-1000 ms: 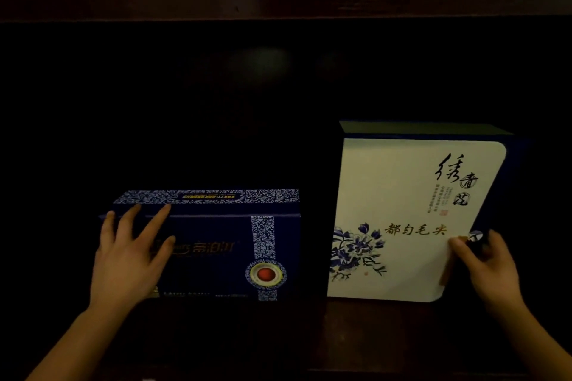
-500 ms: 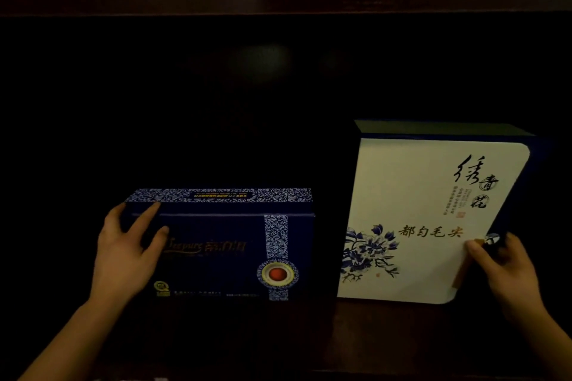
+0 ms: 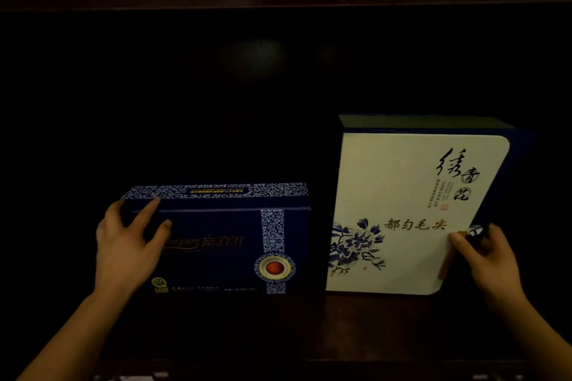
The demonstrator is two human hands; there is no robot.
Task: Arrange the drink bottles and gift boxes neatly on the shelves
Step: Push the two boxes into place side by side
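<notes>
Head: left hand (image 3: 123,244) spread on blue box (image 3: 223,244).

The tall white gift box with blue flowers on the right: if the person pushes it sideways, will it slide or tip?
The white gift box stands upright and taller than the blue gift box, so a high push might tip it. The right hand grips low on its edge, which probably favours sliding. Its flat faces look stiff.
</notes>
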